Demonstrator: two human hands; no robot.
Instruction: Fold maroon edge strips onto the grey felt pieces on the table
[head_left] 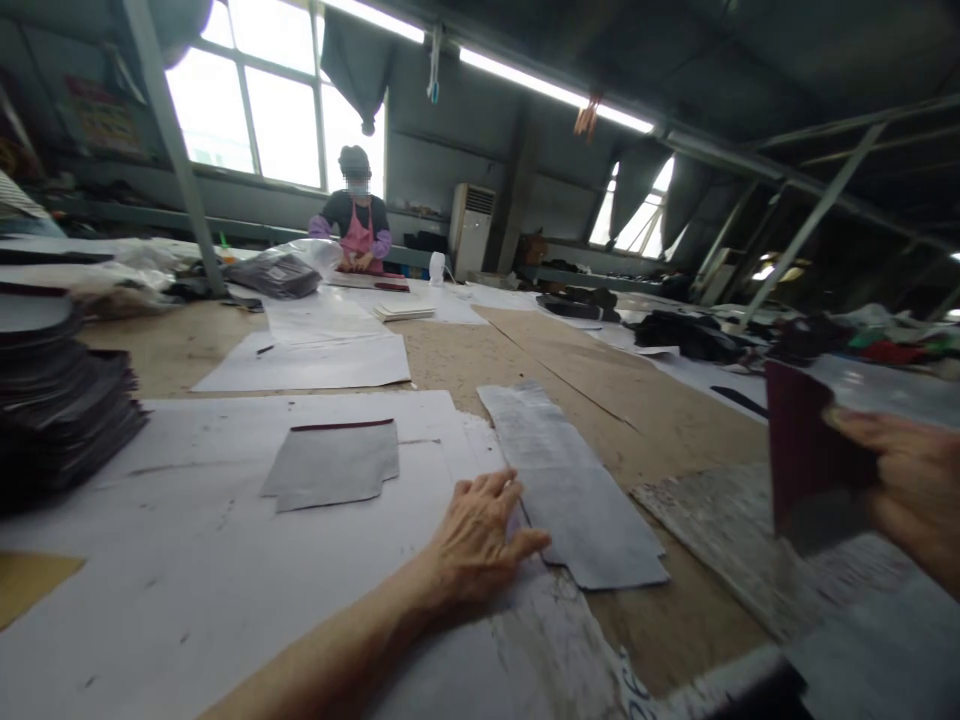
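My left hand point(480, 540) lies palm down at the left edge of a long grey sheet piece point(574, 490), its fingers stretched and the thumb resting over that edge. My right hand point(911, 485), at the far right, pinches a dark maroon piece of sheet material point(806, 460) that hangs in the air, partly blurred. To the left, a smaller grey cut panel point(334, 465) with a dark red strip along its far edge lies flat on white paper point(195, 560).
A tall stack of dark pieces point(60, 410) stands at the left. Across the table, a person in a pink apron point(358, 240) works near a plastic-wrapped bundle point(277, 273). Dark cloth point(690, 335) lies at the far right. A metal post point(176, 150) rises at the left.
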